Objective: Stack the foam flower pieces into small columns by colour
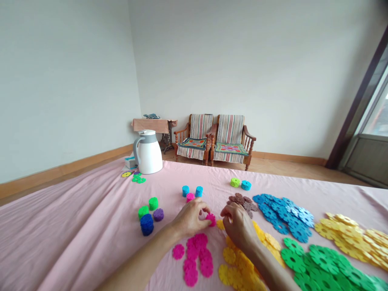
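Observation:
Between the thumb and fingers of my left hand (190, 217) is a pink flower-shaped plastic disc (210, 220), possibly several stacked together. My right hand (239, 226) is just to its right, fingers curled together; whatever they may hold is hidden. Loose pink discs (191, 258) lie below my left hand, and a short pink stack (190, 197) stands just beyond it. Under and around my right wrist spreads a pile of yellow-orange discs (242, 266). Brown discs (242, 200) lie just behind my right hand.
Blue discs (285, 214), pale yellow discs (342, 228) and green discs (324, 262) form heaps at right. Stacks stand at left, including dark blue (147, 224) and purple (158, 214). A white jug (150, 153) rises from the pink cloth (100, 226); two chairs (212, 141) stand beyond.

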### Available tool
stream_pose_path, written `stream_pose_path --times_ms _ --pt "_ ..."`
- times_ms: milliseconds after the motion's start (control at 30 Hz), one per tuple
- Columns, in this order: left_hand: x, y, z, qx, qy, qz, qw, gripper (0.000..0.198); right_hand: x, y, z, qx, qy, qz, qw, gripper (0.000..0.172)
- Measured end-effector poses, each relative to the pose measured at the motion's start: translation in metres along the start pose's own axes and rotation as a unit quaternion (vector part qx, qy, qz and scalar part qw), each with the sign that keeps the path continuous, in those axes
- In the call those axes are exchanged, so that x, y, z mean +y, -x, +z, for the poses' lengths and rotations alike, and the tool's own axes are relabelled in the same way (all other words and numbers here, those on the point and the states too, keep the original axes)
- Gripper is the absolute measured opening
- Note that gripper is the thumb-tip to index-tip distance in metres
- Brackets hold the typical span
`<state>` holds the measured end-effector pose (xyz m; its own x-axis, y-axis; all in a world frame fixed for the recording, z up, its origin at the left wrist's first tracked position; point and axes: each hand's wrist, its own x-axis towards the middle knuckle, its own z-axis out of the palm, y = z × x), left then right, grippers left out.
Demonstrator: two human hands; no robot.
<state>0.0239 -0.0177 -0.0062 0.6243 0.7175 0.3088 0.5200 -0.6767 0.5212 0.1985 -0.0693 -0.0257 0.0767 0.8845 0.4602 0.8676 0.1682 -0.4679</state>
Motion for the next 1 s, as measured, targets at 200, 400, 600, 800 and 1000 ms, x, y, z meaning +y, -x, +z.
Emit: stream_pose_path --times_ms 200,400,600,800,1000 --pt "-0.012 0.004 -0.028 -0.085 0.005 -0.006 0.996 0.023 0.003 -0.002 -0.002 -0.002 0.000 0.004 1.000 0.022" --pt "-0.019 0.008 -0.039 -0.146 -0.011 0.048 0.988 0.027 0.004 -0.002 -0.003 0.001 0.001 0.007 1.000 0.023" --pt "-0.017 0.010 -0.031 -0.138 -0.021 0.047 0.989 0.015 0.006 -0.002 -0.003 0.005 0.000 0.005 1.000 0.024" --pt "-0.014 0.009 -0.027 -0.092 -0.036 0.050 0.994 0.012 0.008 -0.003 -0.003 0.008 -0.003 0.003 1.000 0.024" --pt "0.005 0.001 -0.020 0.000 -0.005 0.039 0.999 0.014 0.008 -0.003 -0.002 0.006 -0.003 0.005 1.000 0.024"
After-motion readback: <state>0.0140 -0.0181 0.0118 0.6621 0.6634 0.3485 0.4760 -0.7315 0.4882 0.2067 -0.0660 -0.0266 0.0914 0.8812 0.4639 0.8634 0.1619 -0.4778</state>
